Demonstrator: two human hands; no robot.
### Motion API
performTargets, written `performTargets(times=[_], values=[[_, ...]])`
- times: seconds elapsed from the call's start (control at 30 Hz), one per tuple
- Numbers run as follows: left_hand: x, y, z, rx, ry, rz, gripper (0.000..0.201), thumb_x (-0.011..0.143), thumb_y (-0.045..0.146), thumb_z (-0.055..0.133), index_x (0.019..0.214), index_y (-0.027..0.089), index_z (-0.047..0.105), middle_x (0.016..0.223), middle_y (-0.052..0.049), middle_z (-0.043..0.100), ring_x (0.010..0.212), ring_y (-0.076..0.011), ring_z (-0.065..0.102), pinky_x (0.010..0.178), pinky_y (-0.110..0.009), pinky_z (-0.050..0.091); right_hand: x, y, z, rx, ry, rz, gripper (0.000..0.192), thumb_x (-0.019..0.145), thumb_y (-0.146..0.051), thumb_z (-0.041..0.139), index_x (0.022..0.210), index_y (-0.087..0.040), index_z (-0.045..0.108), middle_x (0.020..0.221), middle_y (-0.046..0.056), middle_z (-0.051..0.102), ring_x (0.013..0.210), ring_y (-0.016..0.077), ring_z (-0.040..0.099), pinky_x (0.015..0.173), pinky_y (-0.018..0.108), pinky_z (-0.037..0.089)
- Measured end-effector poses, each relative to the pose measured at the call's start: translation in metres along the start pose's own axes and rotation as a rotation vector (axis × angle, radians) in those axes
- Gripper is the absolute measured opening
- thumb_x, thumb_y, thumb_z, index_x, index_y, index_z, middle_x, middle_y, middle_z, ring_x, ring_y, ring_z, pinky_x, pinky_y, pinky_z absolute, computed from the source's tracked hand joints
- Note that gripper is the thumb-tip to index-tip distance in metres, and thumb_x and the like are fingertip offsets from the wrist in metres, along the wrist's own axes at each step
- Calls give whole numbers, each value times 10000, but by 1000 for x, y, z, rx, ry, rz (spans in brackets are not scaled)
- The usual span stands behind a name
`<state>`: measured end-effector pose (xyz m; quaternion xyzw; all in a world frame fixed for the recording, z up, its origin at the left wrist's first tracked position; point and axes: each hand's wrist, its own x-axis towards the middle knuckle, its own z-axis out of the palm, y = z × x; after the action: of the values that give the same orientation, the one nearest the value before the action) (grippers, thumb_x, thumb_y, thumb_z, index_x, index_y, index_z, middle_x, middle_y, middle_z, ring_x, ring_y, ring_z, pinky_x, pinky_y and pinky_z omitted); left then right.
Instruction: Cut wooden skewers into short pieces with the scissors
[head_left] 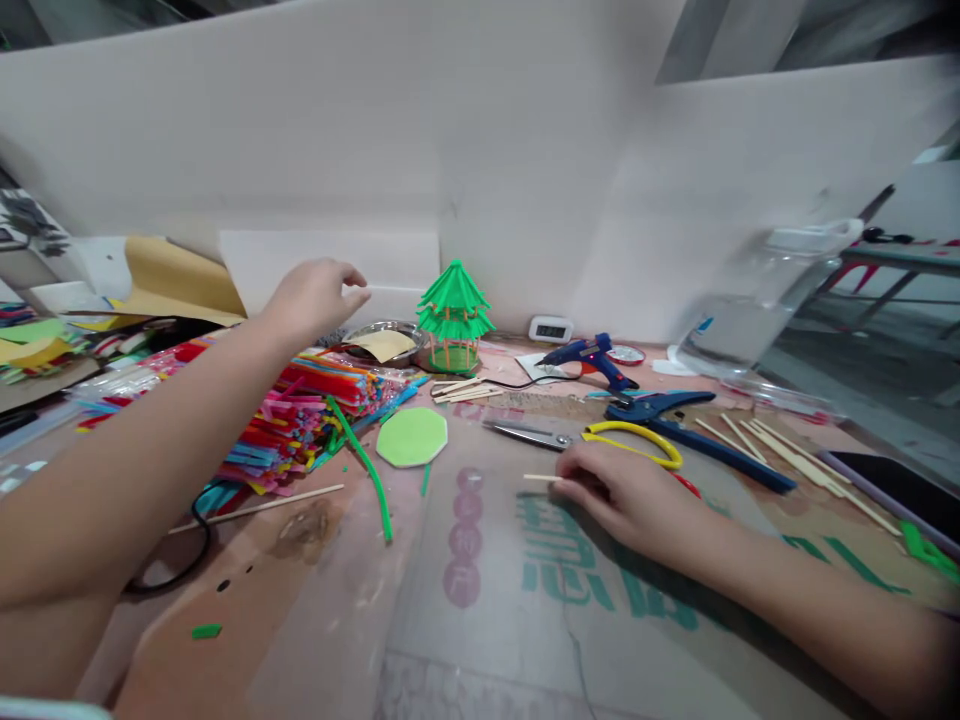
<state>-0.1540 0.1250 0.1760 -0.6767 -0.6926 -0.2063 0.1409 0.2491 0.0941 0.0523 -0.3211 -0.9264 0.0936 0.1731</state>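
Right hand (634, 495): you are resting it palm-down on the cardboard work surface (480, 620), fingers drawn together and pinching one end of a short wooden stick (541, 478), which is lying flat and pointing left toward the middle of the board. Holding it low and flat like this is likely keeping the thin piece from rolling (a judgement, not something seen). Your right forearm is coming in from the lower right corner, lying close along the board.

Left hand (315, 295): you are holding it raised, well above the surface, arm stretched forward from the lower left; fingers loosely curled, thumb side forward, gripping nothing that can be made out. It is hovering over the heap of coloured straws (300, 415), near a metal bowl (390, 335) with a yellow scrap in it.

Items outward from the stick:
- scissors with yellow handles (600, 435), just beyond your right knuckles
- blue-handled pliers (697, 425), beside the scissors
- blue glue gun (592, 358), farther back, nozzle pointing left
- loose wooden sticks (787, 455) to the right, within easy reach
- green octagon cut-out (412, 437), flat, left of centre
- bent green straw (367, 465) beside it
- green pavilion model (454, 315), upright at the back near the wall
- clear plastic jar (757, 300), tilted, far right
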Motion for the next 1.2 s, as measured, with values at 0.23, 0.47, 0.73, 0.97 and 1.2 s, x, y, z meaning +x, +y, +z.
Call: performTargets(times=[0.23, 0.47, 0.73, 0.97, 1.2], values=[[-51, 84, 20, -43, -203, 266, 232, 944, 295, 534, 1003, 236, 751, 988, -14, 766, 889, -207, 688, 780, -309, 510, 12, 16, -6, -216, -8, 65, 227, 990, -324, 485, 890, -195, 643, 815, 86, 719, 721, 222, 650, 615, 296, 386], [-16, 123, 104, 59, -429, 219, 356, 967, 365, 613, 1266, 172, 599, 1274, -106, 621, 1079, -235, 641, 906, -450, 567, 9, 36, -20, -385, -36, 219, 241, 1001, -304, 447, 931, -188, 647, 804, 91, 740, 717, 248, 679, 588, 300, 318], [-13, 127, 129, 122, -516, 186, 372, 963, 360, 620, 1276, 162, 593, 1274, -110, 619, 1082, -241, 642, 904, -455, 567, 6, 46, -13, -394, -16, 235, 220, 1012, -312, 460, 967, -187, 635, 871, 87, 745, 796, 250, 694, 626, 294, 345], [-33, 132, 126, 128, -501, 207, 368, 962, 356, 622, 1274, 162, 594, 1272, -109, 620, 1081, -240, 642, 903, -453, 568, 6, 45, -9, -337, -20, 219, 256, 1035, -285, 386, 1036, -162, 610, 894, 102, 731, 821, 256, 695, 667, 306, 393], [-24, 131, 130, 160, -542, 169, 374, 953, 354, 636, 1273, 163, 595, 1268, -109, 621, 1088, -244, 642, 901, -444, 567, 5, 47, -8, -293, -2, 190, 237, 1026, -286, 410, 1011, -164, 612, 888, 108, 728, 822, 275, 692, 676, 324, 405]])
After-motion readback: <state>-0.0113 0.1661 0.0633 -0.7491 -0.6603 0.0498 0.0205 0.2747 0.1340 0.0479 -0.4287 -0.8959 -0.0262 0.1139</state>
